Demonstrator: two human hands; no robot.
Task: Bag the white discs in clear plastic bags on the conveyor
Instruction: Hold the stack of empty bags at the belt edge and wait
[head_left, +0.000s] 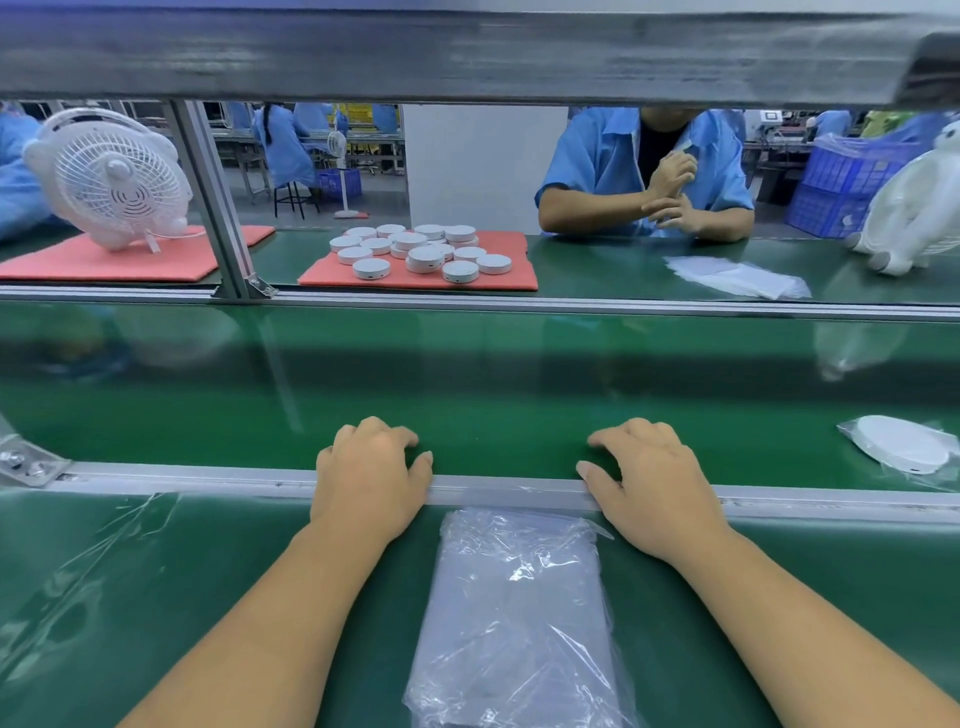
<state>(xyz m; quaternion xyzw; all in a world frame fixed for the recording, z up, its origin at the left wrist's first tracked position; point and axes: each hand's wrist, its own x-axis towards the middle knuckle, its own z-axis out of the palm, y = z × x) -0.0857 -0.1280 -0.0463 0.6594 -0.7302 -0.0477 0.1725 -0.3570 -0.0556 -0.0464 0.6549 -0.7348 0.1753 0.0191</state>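
1. Green belt lies under the fingers (400, 434) of the left hand (366, 475), loosely curled and holding nothing; its palm rests across the aluminium rail (498, 488).
2. The right hand (649, 486) rests on the same rail, fingers (605, 441) lightly bent on the conveyor belt (493, 405), gripping nothing.
3. On the near side of the rail, between the forearms, a stack of clear plastic bags (519, 613) lies on the tabletop (182, 597), its top edge touching the rail.
4. Beyond the rail at the far right, one bagged white disc (901, 444) lies on the belt.
5. Well beyond the rail, loose white discs (423, 252) sit piled on a red foam mat (498, 280), near a person in a blue smock (597, 156).
6. A white fan (111, 176) stands far left of that mat.
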